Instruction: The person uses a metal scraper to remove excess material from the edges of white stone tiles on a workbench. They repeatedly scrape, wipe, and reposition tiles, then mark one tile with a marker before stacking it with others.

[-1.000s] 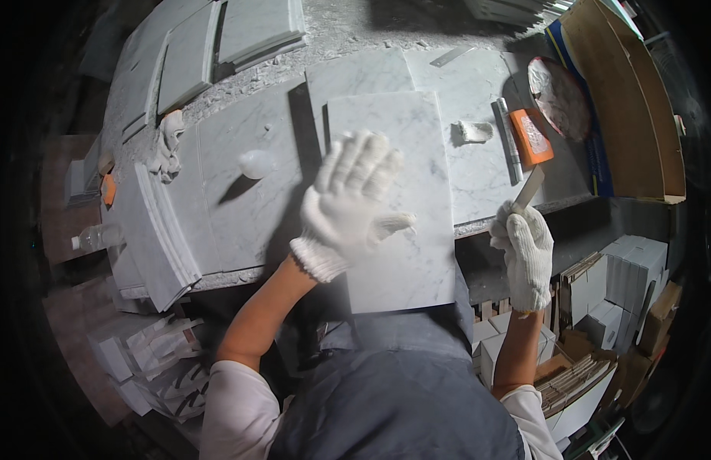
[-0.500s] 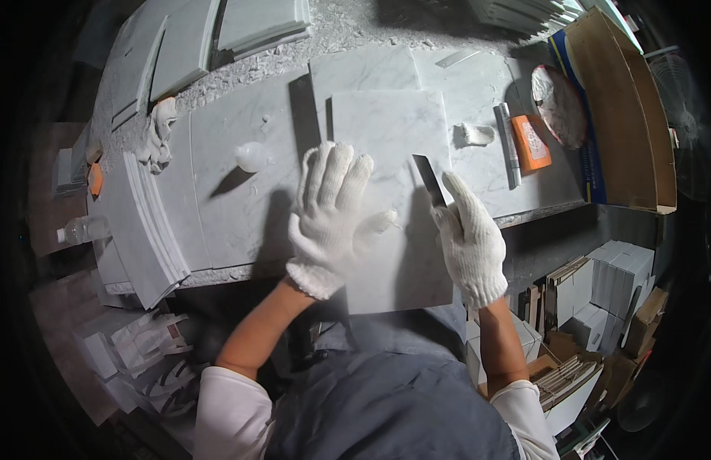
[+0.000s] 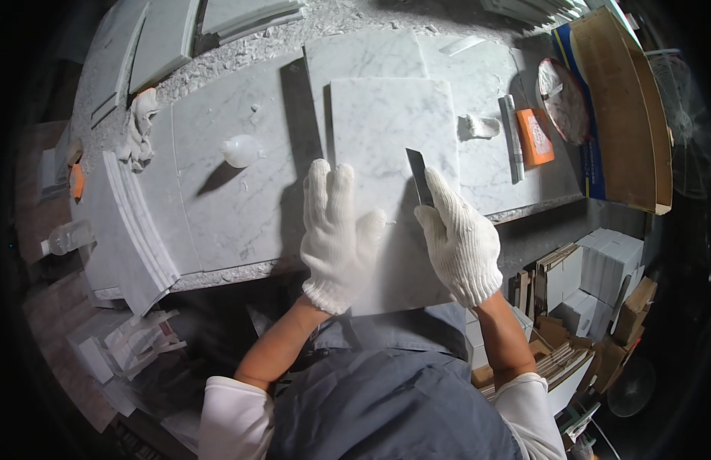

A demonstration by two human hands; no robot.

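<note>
A white marble slab [image 3: 390,126] with grey veins lies in front of me, its near end reaching my apron. My left hand [image 3: 336,238], in a white knitted glove, rests along the slab's left edge with fingers stretched out and thumb apart. In my gloved right hand [image 3: 464,241], a flat dark scraper blade [image 3: 418,175] is gripped between thumb and fingers. The blade points away from me over the slab's right half; whether its edge touches the surface I cannot tell.
Left of the slab stands a small white translucent bottle [image 3: 236,151]. To the right are a crumpled white cloth [image 3: 482,126], a grey bar [image 3: 512,142], an orange box [image 3: 535,136] and a cardboard box [image 3: 623,115]. Stacked marble strips [image 3: 137,222] overhang the bench's left front.
My right hand and the blade have shifted left, further over the slab. My left hand has slid nearer to me along the slab's left edge. The whole view has tilted slightly.
</note>
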